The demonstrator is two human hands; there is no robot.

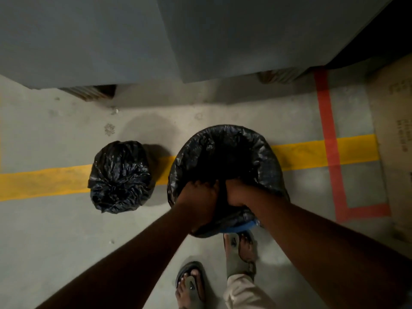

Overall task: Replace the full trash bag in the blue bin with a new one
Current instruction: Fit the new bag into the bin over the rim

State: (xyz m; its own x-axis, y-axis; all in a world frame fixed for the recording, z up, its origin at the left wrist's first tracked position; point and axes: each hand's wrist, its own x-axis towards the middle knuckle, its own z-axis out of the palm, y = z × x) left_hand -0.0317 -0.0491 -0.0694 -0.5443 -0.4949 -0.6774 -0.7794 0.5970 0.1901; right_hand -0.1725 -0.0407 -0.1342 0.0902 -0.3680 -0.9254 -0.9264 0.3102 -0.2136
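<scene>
A new black trash bag (263, 152) lines the blue bin (244, 227), folded over its rim all the way round; only a sliver of blue shows at the near edge. Both hands reach into the bin at its near side. My left hand (198, 197) and my right hand (239, 194) each grip the black plastic just inside the near rim, knuckles close together. The full trash bag (120, 177), tied shut and bulging, stands on the floor to the left of the bin, apart from it.
Grey cabinets or machine housings (200, 41) stand on feet just beyond the bin. Yellow tape (44, 180) and red tape (330, 139) mark the concrete floor. A cardboard sheet (392, 134) lies at the right. My sandalled feet (238, 248) are right behind the bin.
</scene>
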